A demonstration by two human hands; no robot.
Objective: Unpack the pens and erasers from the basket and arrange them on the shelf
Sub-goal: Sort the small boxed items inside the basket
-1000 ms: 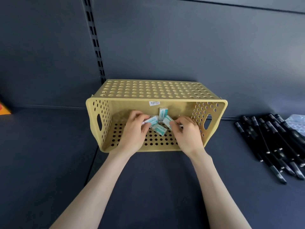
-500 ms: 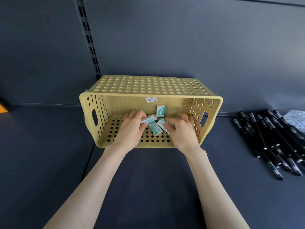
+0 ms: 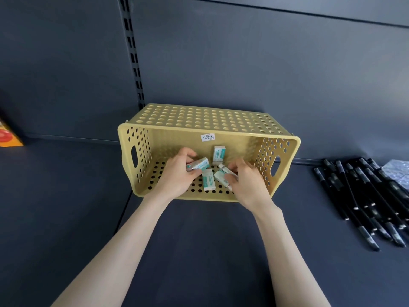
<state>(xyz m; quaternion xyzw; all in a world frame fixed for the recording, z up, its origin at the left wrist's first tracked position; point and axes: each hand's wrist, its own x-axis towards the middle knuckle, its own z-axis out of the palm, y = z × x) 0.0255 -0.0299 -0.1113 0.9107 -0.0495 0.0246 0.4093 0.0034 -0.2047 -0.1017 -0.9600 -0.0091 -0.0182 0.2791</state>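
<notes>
A yellow perforated basket lies on its side on the dark shelf, its opening facing me. Both hands reach inside it. My left hand grips a white and teal eraser between thumb and fingers. My right hand pinches another eraser, maybe two held together. A loose eraser lies on the basket's lower wall between my hands. One more eraser leans further back inside. Several black pens lie in a row on the shelf at the right.
An orange box shows at the left edge. A clear plastic wrapper lies behind the pens at the far right. The slotted shelf upright rises behind the basket. Bare shelf surface lies left of the basket and in front of it.
Both hands stay inside the basket and have closed more firmly around their erasers. The loose eraser between them has shifted slightly. The view has tilted a little.
</notes>
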